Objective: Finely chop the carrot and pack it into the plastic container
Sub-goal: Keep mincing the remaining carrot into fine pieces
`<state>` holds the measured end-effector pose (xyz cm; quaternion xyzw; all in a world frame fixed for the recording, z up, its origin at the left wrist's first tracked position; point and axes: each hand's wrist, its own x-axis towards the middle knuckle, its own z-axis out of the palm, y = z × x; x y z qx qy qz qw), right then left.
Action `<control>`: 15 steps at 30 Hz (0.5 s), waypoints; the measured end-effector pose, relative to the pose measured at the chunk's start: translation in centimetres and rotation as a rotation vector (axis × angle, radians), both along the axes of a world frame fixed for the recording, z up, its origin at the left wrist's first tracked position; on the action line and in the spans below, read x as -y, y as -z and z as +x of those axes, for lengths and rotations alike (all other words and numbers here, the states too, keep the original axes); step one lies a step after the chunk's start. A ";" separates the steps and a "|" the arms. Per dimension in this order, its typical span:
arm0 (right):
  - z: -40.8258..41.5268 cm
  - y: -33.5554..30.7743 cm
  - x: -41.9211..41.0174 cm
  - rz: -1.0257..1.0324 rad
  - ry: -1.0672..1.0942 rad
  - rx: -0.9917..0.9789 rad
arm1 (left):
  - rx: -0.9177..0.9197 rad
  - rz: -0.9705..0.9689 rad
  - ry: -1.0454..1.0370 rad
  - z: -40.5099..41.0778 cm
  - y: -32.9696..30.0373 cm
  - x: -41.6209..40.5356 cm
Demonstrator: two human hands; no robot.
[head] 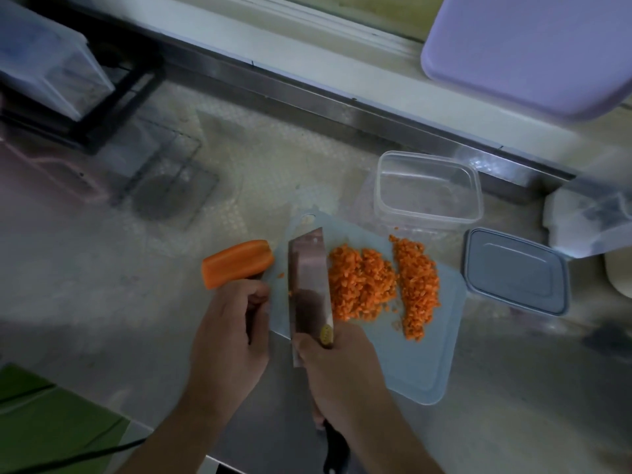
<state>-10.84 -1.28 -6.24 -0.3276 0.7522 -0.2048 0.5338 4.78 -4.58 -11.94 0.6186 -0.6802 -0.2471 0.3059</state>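
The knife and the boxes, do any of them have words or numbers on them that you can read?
No readable text in this picture.
Knife: a small yellowish mark near the handle, too blurred to read.
Plastic container: plain, no label showing.
Grey lid: no words showing.
Cutting board: no print showing.
Purple board: plain.
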 end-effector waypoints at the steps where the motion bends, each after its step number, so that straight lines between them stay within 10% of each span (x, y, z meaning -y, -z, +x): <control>1: -0.3 0.2 -0.2 0.005 0.028 -0.002 | 0.005 0.005 -0.003 -0.1 -0.1 0.0; 6: -3.3 0.8 -1.0 -0.045 0.051 -0.173 | 0.034 0.029 -0.017 -0.1 -0.2 0.0; 15: 1.2 0.6 0.6 0.025 0.022 0.140 | 0.051 0.050 -0.039 -0.4 -0.5 -0.2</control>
